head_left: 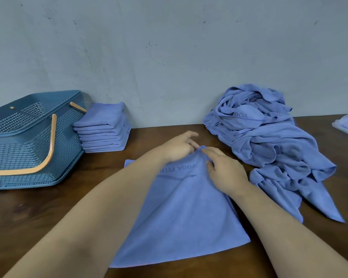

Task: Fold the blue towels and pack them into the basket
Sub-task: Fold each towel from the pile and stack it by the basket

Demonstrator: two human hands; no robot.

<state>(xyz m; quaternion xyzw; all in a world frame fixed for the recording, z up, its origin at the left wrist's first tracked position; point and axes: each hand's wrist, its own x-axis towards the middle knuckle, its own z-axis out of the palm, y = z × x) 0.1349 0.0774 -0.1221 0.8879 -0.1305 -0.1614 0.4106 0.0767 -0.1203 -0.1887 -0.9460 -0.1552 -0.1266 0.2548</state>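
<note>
Pinching the far corner of the blue towel [181, 217], which lies spread on the desk [38, 227] beneath and back from the fingers [189, 135], left hand [178, 148] and right hand [226, 174] grip cloth that looks soft and light, best held by its corners.

left hand [177, 146] pinching, right hand [226, 172] pinching

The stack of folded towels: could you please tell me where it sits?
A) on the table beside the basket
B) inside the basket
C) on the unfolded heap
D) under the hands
A: the stack of folded towels stands on the table, right beside the basket and apart from the unfolded heap.
</note>
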